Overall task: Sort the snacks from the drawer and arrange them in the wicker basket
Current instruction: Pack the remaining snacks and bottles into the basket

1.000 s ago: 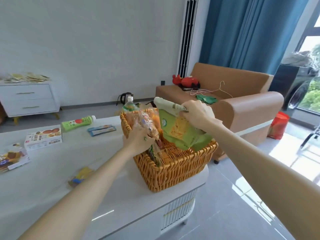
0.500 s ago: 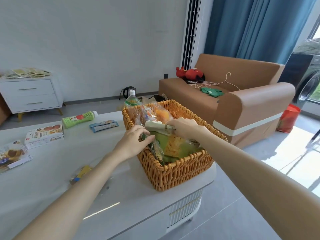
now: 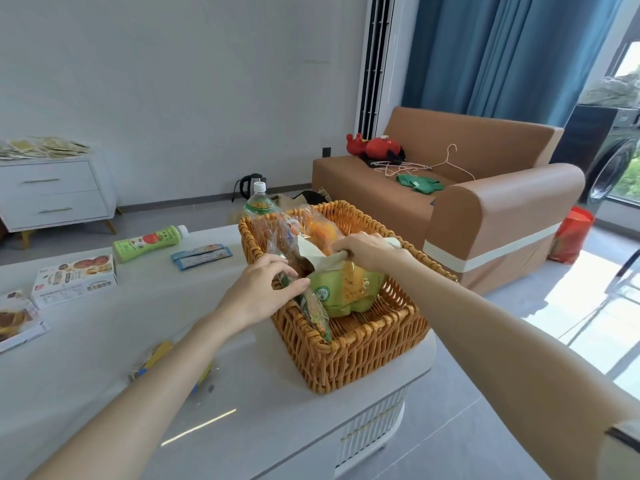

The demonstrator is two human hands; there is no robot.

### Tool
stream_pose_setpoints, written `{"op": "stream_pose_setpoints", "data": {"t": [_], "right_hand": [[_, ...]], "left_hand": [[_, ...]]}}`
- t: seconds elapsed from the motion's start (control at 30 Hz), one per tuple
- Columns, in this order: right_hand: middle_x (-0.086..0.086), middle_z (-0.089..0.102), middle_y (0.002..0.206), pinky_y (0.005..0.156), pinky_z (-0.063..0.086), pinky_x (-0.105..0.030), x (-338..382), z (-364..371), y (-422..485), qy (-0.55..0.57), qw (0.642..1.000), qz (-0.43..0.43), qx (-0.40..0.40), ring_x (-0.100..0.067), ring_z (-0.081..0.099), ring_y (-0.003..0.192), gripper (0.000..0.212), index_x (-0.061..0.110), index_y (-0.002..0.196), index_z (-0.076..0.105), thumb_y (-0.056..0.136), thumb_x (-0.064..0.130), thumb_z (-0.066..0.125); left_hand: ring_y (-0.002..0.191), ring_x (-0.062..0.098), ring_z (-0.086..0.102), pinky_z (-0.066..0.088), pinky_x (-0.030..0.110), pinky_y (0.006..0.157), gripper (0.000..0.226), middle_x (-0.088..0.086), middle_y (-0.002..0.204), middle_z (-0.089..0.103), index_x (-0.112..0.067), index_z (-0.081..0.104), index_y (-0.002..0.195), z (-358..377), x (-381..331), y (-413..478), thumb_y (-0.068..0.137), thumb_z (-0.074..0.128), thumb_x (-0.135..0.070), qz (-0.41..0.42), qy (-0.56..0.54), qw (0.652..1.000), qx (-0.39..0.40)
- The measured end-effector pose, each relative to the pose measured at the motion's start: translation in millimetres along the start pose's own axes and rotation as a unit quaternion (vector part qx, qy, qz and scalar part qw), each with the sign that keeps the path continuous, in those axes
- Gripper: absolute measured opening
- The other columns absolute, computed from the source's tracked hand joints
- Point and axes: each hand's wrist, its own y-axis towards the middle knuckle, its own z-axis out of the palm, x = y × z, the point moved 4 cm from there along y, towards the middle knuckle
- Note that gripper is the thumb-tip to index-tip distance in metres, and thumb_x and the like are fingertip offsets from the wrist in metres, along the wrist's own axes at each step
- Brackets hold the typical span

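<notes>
Green snack bag (image 3: 341,293) — cream top, yellow print — upright in wicker basket (image 3: 363,353), centre frame; right hand (image 3: 367,251) grips its top, left hand (image 3: 261,291) pinches clear packet (image 3: 314,315).

The right hand (image 3: 367,252) gripped and covered the top fold of the green bag (image 3: 346,289); the wicker basket (image 3: 363,351) hid the lower half of the bottle (image 3: 258,202); whether the left hand (image 3: 256,291) pinched the clear packet (image 3: 313,311) was unclear; the left forearm crossed a blurred yellow packet (image 3: 159,353).
</notes>
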Motion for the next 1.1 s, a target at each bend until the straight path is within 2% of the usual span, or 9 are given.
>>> {"op": "stream_pose_setpoints", "data": {"t": [0.17,0.27,0.43,0.57,0.73,0.83,0.9,1.0,1.1], "right_hand": [[0.003,0.039,0.068,0.055,0.029,-0.027,-0.9,-10.2,3.8,-0.037,0.996,-0.051,0.069,-0.017,0.034,0.062,0.026,0.019,0.074,0.048,0.087,-0.003,0.048],[0.009,0.053,0.077,0.06,0.036,-0.025,-1.8,2.0,-2.5,-0.053,0.996,-0.053,0.057,-0.012,0.049,0.068,0.016,0.022,0.091,0.058,0.09,0.006,0.056],[0.011,0.053,0.079,0.066,0.044,-0.027,-16.4,12.1,-9.7,-0.031,0.994,-0.037,0.096,-0.012,0.05,0.075,0.019,0.028,0.085,0.056,0.083,0.015,0.069],[0.013,0.053,0.077,0.068,0.041,-0.027,-26.2,11.2,-19.2,-0.035,0.995,-0.044,0.08,-0.011,0.05,0.076,0.022,0.026,0.083,0.059,0.081,0.005,0.064],[0.013,0.061,0.095,0.093,0.037,-0.033,-39.1,17.3,-20.5,-0.15,0.988,0.015,0.026,-0.013,0.054,0.094,0.028,0.035,0.105,0.061,0.081,0.029,0.074],[0.012,0.052,0.072,0.079,0.032,-0.028,-38.8,11.9,-8.5,-0.18,0.978,0.074,-0.068,-0.013,0.051,0.077,0.024,0.026,0.069,0.054,0.088,0.016,0.066],[0.011,0.052,0.072,0.075,0.029,-0.029,-38.2,8.1,-3.1,-0.167,0.973,0.106,-0.121,-0.015,0.049,0.08,0.026,0.025,0.067,0.054,0.086,0.012,0.066],[0.003,0.062,0.098,0.079,0.037,-0.032,-38.5,12.9,0.6,-0.068,0.97,0.126,-0.198,-0.02,0.046,0.099,0.011,0.022,0.094,0.068,0.085,0.015,0.07],[-0.01,0.044,0.115,0.072,0.047,-0.032,-35.4,24.3,-4.0,-0.008,0.95,0.173,-0.26,-0.025,0.038,0.104,0.046,0.01,0.114,0.05,0.076,0.005,0.075]], "left_hand": [[0.126,0.014,0.035,0.029,0.038,0.103,0.045,-0.012,0.132,0.048,-0.031,0.057,0.111,-5.0,-4.6,-1.1,0.085,0.048,-0.067,-0.004,0.091,0.995,-0.041],[0.132,0.016,0.027,0.016,0.049,0.113,0.071,-0.01,0.14,0.045,-0.032,0.046,0.131,-1.7,-21.0,8.9,0.072,0.038,-0.072,0.005,0.157,0.987,-0.039],[0.148,0.02,0.009,-0.011,0.056,0.115,0.093,0.004,0.158,0.021,-0.025,0.029,0.148,22.6,-52.2,51.9,0.075,0.042,-0.081,0.028,0.257,0.953,0.158],[0.137,0.033,0.035,0.025,0.057,0.112,0.118,0.011,0.149,0.039,-0.013,0.037,0.144,42.2,-60.0,57.8,0.058,0.043,-0.094,-0.052,0.285,0.892,0.347],[0.082,0.023,0.058,0.046,0.033,0.074,0.033,0.012,0.094,0.059,-0.011,0.053,0.093,52.3,-66.7,53.8,0.088,0.056,-0.044,-0.013,0.253,0.919,0.301],[0.062,0.015,0.047,0.038,0.027,0.057,0.012,0.001,0.074,0.046,-0.008,0.052,0.096,41.6,-61.5,60.7,0.091,0.049,-0.018,-0.016,0.229,0.943,0.243],[0.074,0.016,0.055,0.046,0.033,0.072,0.014,0.0,0.075,0.045,-0.01,0.053,0.103,28.6,-55.9,68.1,0.089,0.051,-0.012,-0.016,0.229,0.958,0.17],[0.088,0.022,0.054,0.034,0.041,0.105,0.011,0.001,0.082,0.054,-0.015,0.053,0.095,17.2,-42.0,80.4,0.085,0.056,-0.01,-0.028,0.267,0.96,0.083],[0.083,0.021,0.049,0.024,0.044,0.111,0.007,-0.001,0.077,0.051,-0.016,0.051,0.091,23.3,-33.3,85.8,0.085,0.056,-0.015,-0.049,0.308,0.947,0.072]]}}
